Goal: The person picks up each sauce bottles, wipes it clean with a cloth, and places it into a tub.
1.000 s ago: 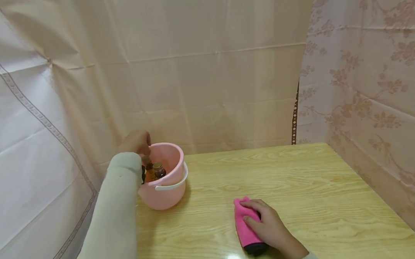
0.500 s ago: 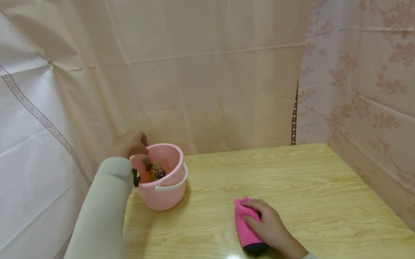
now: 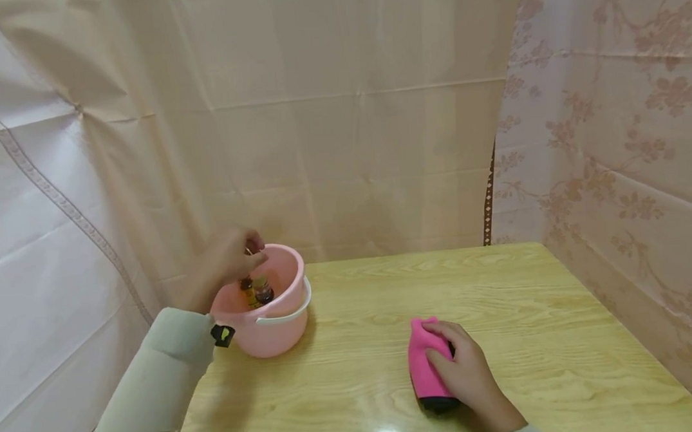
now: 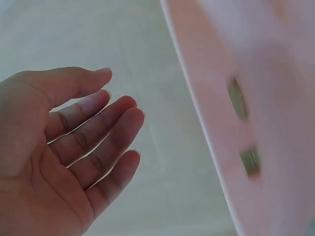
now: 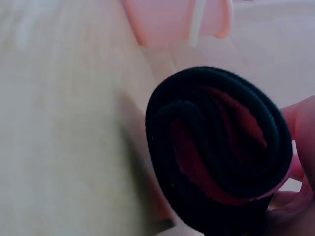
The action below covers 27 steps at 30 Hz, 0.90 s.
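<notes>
My left hand [image 3: 229, 260] hovers over the left part of a pink bucket's rim [image 3: 272, 335], overlapping it in the head view. The left wrist view shows that hand [image 4: 74, 142] holding nothing, fingers loosely bent, apart from the bucket wall [image 4: 194, 88]. Inside the bucket stand small brown bottles with gold caps [image 3: 263, 289], partly hidden by the wall. At front right, my right hand [image 3: 471, 365] grips a rolled pink cloth with black edging [image 3: 427, 367], thumb on top. Its coiled dark end [image 5: 206, 147] fills much of the right wrist view.
The wood-grain table [image 3: 356, 312] carries the bucket at its left side. A white handle [image 3: 286, 315] hangs across the bucket's front. Beige curtain [image 3: 343, 145] stands behind the table, with a floral one [image 3: 627, 146] along the right.
My left hand has shifted right over the bucket, and its forearm has swung lower. The right hand has moved slightly right with the cloth.
</notes>
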Motion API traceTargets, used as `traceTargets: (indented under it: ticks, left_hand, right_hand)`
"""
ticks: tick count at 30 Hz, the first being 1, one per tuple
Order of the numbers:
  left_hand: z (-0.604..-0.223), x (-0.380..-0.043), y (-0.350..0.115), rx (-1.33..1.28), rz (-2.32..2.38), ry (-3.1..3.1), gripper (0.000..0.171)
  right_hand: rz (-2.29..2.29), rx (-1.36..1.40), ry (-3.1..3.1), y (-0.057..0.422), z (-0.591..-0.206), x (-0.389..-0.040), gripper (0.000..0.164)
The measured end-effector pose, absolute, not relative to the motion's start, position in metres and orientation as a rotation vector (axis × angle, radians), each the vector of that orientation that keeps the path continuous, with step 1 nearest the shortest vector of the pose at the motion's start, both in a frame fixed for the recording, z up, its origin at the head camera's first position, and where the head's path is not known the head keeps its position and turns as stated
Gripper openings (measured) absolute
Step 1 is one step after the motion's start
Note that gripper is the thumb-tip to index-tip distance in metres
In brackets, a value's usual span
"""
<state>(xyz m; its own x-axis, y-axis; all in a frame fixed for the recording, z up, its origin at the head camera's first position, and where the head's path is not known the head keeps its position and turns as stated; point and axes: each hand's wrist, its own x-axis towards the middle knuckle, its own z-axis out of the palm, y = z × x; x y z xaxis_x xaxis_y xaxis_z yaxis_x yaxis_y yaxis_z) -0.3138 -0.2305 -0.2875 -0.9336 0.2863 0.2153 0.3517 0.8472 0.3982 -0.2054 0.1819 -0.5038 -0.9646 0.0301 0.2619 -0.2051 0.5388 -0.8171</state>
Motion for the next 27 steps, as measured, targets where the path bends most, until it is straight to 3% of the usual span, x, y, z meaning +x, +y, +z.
traceTargets:
  ticks: [9,16,21,27]
  left_hand:
    - [-0.324,-0.263,-0.172,-0.601,-0.571,-2.632,0.01]
    - [-0.364,-0.222,-0.154,-0.585,-0.475,-2.607,0.015]
    - [-0.39,-0.219,-0.147,-0.638,-0.577,-2.701,0.018]
    - [-0.416,-0.224,-0.141,-0.763,-0.609,-2.794,0.023]
  right_hand:
    - [1.271,0.169,-2.606,0.217,-0.482,-0.202,0.047]
    - [1.144,0.256,-2.704,0.244,-0.472,-0.223,0.047]
    - [1.097,0.305,-2.823,0.253,-0.48,-0.236,0.047]
    - [0.818,0.174,-3.024,0.263,-0.488,-0.237,0.054]
